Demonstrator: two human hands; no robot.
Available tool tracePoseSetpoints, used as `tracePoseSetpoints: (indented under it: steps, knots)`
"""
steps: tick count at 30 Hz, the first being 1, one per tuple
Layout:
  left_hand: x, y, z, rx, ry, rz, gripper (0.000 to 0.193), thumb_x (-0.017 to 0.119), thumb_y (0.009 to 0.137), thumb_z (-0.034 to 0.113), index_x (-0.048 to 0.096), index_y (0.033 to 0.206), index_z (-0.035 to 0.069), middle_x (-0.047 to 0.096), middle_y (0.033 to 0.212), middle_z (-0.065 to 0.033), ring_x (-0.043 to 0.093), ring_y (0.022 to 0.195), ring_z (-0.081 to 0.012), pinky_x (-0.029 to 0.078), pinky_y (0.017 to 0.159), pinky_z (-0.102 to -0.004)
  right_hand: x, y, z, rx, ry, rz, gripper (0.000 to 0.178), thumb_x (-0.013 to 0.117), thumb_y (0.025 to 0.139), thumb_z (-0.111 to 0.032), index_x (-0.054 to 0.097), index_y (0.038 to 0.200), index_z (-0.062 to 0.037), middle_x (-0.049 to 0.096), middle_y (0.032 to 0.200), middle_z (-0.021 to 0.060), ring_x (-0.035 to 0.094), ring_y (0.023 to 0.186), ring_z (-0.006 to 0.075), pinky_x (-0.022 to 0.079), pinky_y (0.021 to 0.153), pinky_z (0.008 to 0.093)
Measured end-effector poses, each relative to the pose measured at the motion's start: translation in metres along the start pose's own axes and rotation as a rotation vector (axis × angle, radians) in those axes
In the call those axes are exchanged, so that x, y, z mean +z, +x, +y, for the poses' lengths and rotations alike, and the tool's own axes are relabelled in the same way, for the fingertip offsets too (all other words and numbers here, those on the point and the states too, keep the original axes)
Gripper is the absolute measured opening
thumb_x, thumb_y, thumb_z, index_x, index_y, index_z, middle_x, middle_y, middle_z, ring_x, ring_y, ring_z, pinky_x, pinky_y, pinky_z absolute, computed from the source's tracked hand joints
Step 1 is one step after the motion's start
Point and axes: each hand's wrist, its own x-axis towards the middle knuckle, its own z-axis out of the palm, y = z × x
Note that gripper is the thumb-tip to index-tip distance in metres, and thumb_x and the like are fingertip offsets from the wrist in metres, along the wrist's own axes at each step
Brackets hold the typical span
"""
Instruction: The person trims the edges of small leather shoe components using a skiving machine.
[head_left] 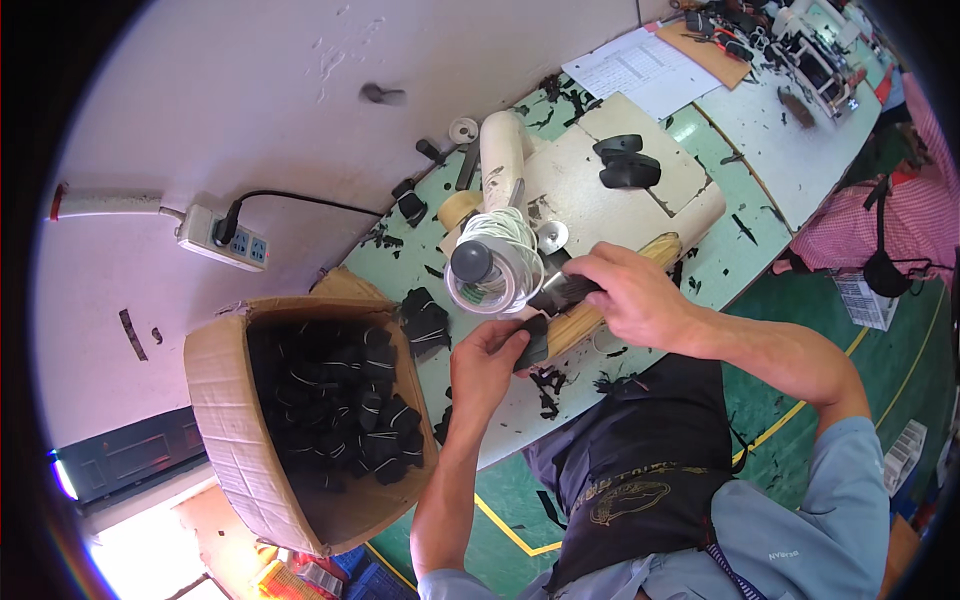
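My left hand is closed, thumb and fingers pinching a flat black piece by the front edge of a cream machine. My right hand grips a dark, layered strip-like piece just under the machine's head. Both pieces are close to a wooden strip along the machine's front. A curved cream arm rises behind, with white cord wound about its end and a round clear-rimmed lamp or lens below. Where the pieces meet the machine is partly hidden.
At the left stands a cardboard box holding many banded black bundles. Curved black pieces lie on the machine top. Scraps litter the green table. Papers and another machine sit at the back right, near a person in pink.
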Motion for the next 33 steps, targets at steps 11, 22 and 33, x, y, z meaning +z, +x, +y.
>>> tracePoseSetpoints:
  steps: [11,22,33]
  knots:
    - [0.007,0.009,0.001,-0.082,0.096,0.068,0.028,0.070,0.090,0.012,0.067,0.109,-0.007,0.074,0.088,-0.0123,0.067,0.066,-0.0119,0.051,0.046,-0.0255,0.009,0.006,0.002,-0.138,0.037,-0.113,0.024,0.069,0.079,0.000,0.069,0.102,-0.0057,0.062,0.103,0.0131,0.061,0.103,0.0335,0.049,0.091,0.0411]
    - [0.007,0.003,-0.009,0.117,0.026,0.066,0.023,0.069,0.090,0.009,0.070,0.110,-0.002,0.074,0.089,-0.0105,0.067,0.072,-0.0103,0.056,0.057,-0.0258,-0.010,-0.002,0.001,0.019,0.112,-0.027,0.027,0.069,0.079,0.001,0.067,0.106,-0.0034,0.064,0.096,0.0151,0.062,0.101,0.0341,0.049,0.087,0.0417]
    - [0.025,0.006,0.002,0.144,0.152,0.151,0.021,0.071,0.089,0.006,0.065,0.105,-0.005,0.072,0.090,-0.0083,0.065,0.077,-0.0097,0.055,0.065,-0.0249,0.007,0.011,-0.005,-0.036,0.008,-0.119,0.030,0.070,0.077,0.002,0.066,0.106,-0.0033,0.063,0.097,0.0132,0.062,0.102,0.0337,0.049,0.089,0.0412]
